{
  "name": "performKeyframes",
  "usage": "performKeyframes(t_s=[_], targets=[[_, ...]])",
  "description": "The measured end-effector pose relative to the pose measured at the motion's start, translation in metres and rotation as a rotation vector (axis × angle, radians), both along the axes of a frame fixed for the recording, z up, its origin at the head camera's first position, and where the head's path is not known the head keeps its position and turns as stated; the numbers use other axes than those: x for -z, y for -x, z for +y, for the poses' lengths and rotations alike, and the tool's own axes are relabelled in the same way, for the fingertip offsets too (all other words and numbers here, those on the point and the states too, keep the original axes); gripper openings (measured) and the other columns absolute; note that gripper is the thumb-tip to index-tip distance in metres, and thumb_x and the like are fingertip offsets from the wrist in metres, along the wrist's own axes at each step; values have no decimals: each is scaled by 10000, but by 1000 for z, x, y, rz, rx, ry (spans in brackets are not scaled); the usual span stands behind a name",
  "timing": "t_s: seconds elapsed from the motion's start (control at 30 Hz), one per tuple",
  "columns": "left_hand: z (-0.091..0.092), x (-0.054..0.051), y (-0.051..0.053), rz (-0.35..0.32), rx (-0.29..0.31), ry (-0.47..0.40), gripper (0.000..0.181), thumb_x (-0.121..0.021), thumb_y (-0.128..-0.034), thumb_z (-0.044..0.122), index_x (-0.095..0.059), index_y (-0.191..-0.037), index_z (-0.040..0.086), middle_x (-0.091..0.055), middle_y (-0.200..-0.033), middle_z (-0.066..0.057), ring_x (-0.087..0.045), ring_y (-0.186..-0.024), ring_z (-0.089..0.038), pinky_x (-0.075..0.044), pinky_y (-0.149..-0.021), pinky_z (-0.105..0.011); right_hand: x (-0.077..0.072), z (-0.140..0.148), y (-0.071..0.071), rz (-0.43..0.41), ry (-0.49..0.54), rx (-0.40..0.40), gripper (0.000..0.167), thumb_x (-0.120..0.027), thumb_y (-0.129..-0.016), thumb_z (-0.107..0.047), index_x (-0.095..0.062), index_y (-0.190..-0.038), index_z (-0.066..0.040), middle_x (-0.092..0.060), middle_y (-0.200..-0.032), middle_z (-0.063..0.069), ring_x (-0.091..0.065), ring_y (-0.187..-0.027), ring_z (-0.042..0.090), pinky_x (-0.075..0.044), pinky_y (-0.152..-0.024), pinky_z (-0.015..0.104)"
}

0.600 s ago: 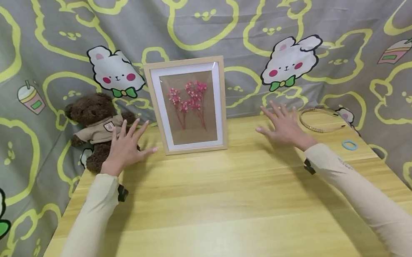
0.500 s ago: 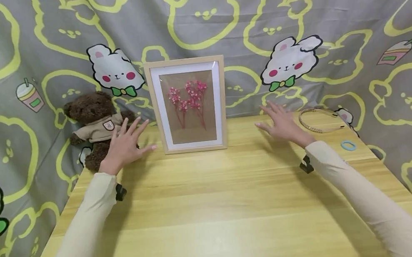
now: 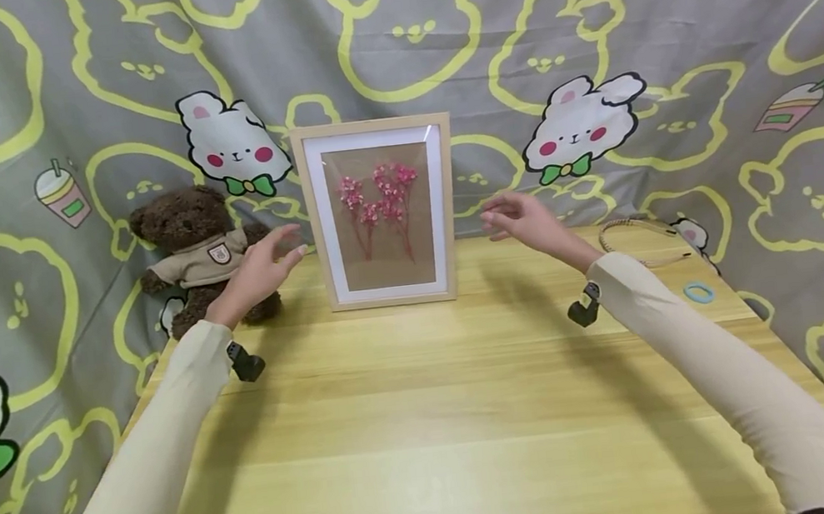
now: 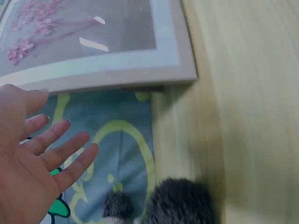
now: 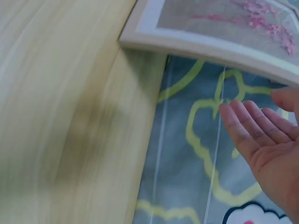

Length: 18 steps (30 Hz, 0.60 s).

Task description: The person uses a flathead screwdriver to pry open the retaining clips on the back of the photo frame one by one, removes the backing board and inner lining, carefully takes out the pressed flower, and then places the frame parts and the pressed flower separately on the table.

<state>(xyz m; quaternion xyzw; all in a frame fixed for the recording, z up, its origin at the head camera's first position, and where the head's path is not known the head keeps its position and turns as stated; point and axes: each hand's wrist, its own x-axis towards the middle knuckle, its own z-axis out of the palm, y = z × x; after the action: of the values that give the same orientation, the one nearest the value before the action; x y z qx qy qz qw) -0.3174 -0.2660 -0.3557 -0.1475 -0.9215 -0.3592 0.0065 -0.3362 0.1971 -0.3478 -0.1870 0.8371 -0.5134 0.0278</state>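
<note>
A wooden picture frame (image 3: pixel 314 217) with pink dried flowers (image 3: pixel 391 196) stands upright at the back of the table (image 3: pixel 429 423). My left hand (image 3: pixel 258 271) is raised just left of it, palm turned inward, holding nothing; in the left wrist view the fingers of that hand (image 4: pixel 37 158) are spread, the thumb close to the frame's edge (image 4: pixel 117 80). On the other side my right hand (image 3: pixel 529 224) hovers a little off the frame with relaxed fingers and an empty palm. The right wrist view shows this hand (image 5: pixel 271 144) below the frame's side (image 5: pixel 201 55).
A brown teddy bear (image 3: pixel 185 222) in a beige shirt sits behind and left of my left hand. At the back right lie a headband (image 3: pixel 623 224) and a blue ring (image 3: pixel 698 292). Patterned grey cloth (image 3: pixel 422 63) hangs around the table.
Both hands have turned from palms down to palms facing inward, their fingers less spread. The right hand has moved left, nearer the frame; the frame stands where it was.
</note>
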Motion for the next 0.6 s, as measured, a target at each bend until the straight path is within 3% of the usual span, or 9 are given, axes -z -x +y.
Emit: performKeyframes(t_s=[0.13,0.33,0.5,0.6], targets=[[8,-7,8,-17,11,-83,603,-513,-1116,332,-326,-1632,82,-485,-1566,-231,-490,-1407,-437,-454,-1110,-596,-5,-15,4,-40,33,-15,409,-602,-1070,-98,-523,-1388,147,-631,-1323,331,-680,-1158,390,-619,-882,304],[20,-11,14,-5,11,-129,592,-513,-1120,261,-313,-1633,44,-477,-1569,-248,-490,-1413,-431,-449,-1129,-567,-2,-32,8,-40,33,-32,430,-595,-1070,-82,-488,-1425,136,-580,-1394,324,-614,-1254,454,-585,-986,427],[28,-3,16,-6,1,-151,623,-498,-1124,229,-238,-1653,26,-449,-1568,-292,-530,-1374,-452,-512,-1074,-545,5,-45,10,2,66,10,473,-614,-1064,-103,-476,-1480,74,-607,-1381,298,-637,-1233,435,-609,-935,398],[29,0,17,55,-17,-197,585,-531,-1112,212,-328,-1612,-12,-527,-1493,-304,-589,-1312,-442,-552,-1024,-518,7,-51,13,36,75,36,484,-628,-1057,-108,-480,-1484,66,-621,-1368,298,-654,-1202,427,-620,-900,372]])
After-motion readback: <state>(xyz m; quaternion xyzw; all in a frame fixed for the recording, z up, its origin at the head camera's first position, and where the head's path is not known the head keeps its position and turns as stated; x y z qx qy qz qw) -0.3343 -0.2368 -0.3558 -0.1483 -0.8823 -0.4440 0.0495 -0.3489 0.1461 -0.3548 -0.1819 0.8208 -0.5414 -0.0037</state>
